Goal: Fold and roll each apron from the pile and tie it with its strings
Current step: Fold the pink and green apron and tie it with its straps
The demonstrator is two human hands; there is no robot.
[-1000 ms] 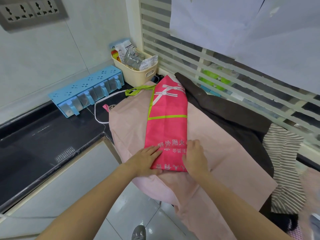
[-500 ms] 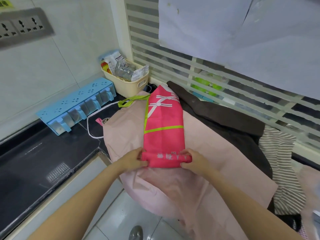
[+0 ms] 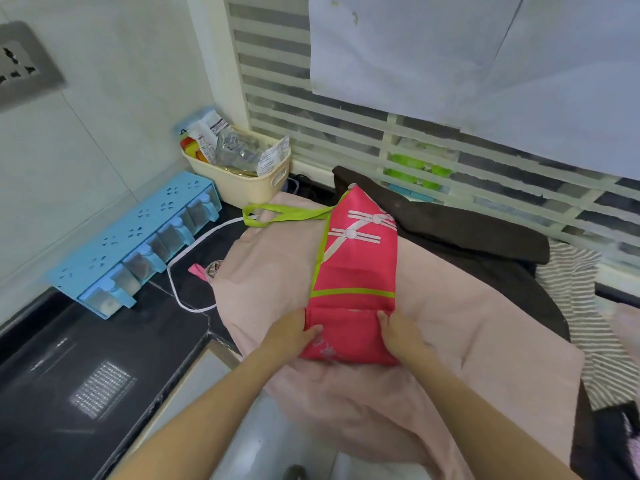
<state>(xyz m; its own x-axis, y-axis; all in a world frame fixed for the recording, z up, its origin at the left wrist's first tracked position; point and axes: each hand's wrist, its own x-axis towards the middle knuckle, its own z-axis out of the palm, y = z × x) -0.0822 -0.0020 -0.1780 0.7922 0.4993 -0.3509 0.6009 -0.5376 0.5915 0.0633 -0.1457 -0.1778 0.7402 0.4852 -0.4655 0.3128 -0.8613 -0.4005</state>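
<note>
A blue spice rack point(image 3: 138, 244) stands beside a cream basket point(image 3: 249, 183).

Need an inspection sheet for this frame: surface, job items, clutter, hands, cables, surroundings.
Surface: black counter, partly covered by cloth.
Job's things: pink apron near end rolled, green strap loose; lies on pale pink cloth; brown cloth and striped cloth beyond.
Clutter: blue spice rack, cream basket of packets.
Grippers: left hand and right hand grip the roll's ends.
Cables: white cord looped on counter.
Surroundings: tiled wall, wall socket, slatted window, paper over it.
</note>
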